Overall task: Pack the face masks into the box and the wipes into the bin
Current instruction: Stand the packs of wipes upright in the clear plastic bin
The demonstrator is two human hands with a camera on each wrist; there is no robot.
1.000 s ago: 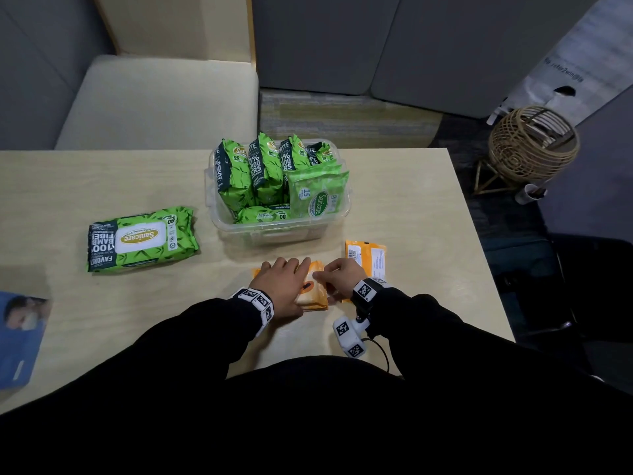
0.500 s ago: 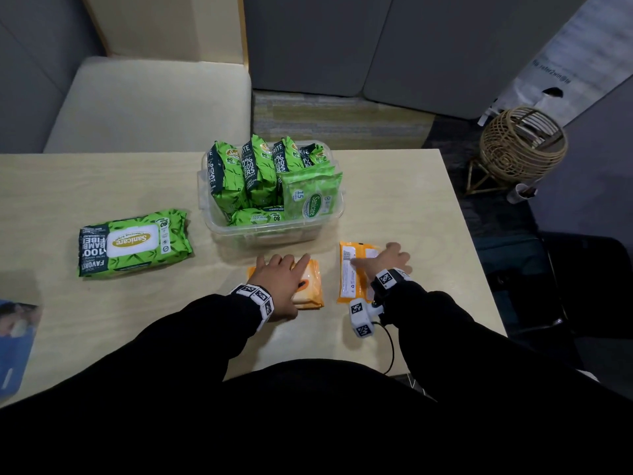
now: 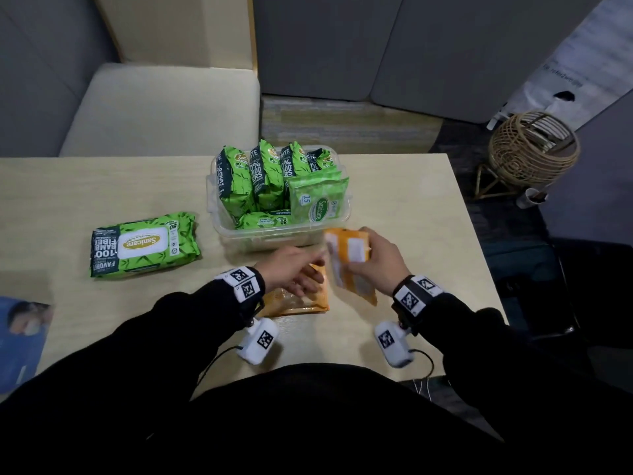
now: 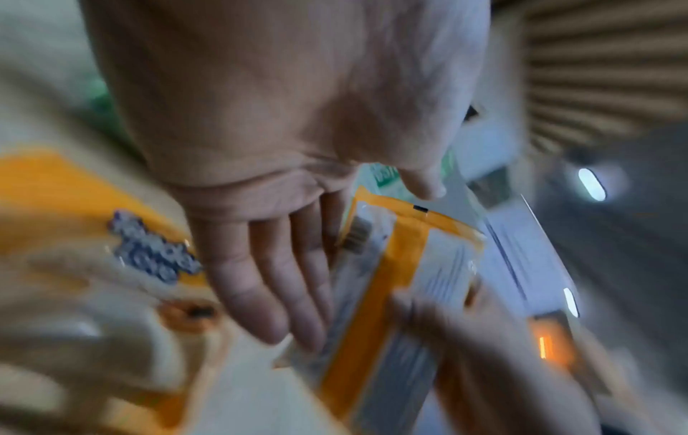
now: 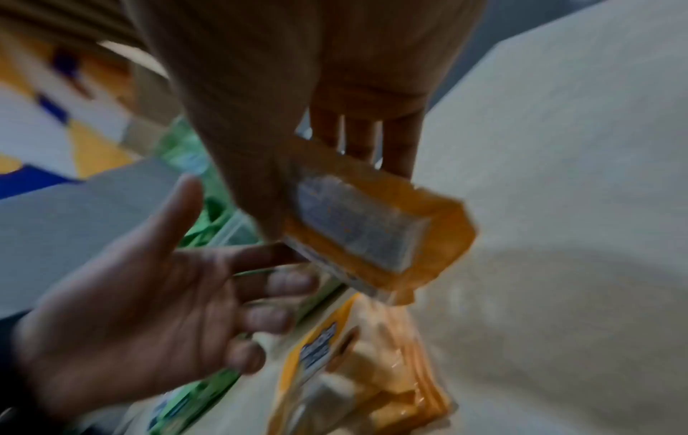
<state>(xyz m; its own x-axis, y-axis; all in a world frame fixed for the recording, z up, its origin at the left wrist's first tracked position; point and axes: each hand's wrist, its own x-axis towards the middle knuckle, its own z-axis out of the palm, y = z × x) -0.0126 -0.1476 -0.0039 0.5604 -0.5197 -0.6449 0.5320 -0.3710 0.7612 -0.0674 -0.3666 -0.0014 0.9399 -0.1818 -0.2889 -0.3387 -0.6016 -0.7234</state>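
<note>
Both hands work near the counter's (image 3: 394,200) front edge: the right hand (image 3: 380,265) grips an orange wipes pack (image 3: 349,258) lifted off the surface, while the left hand (image 3: 291,269), fingers loosely spread and holding nothing, hovers above a second orange pack (image 3: 294,303) lying flat. Just beyond sits the clear bin (image 3: 274,234) crammed with green wipes packs (image 3: 267,180); a large green pack (image 3: 144,243) lies to its left.
</note>
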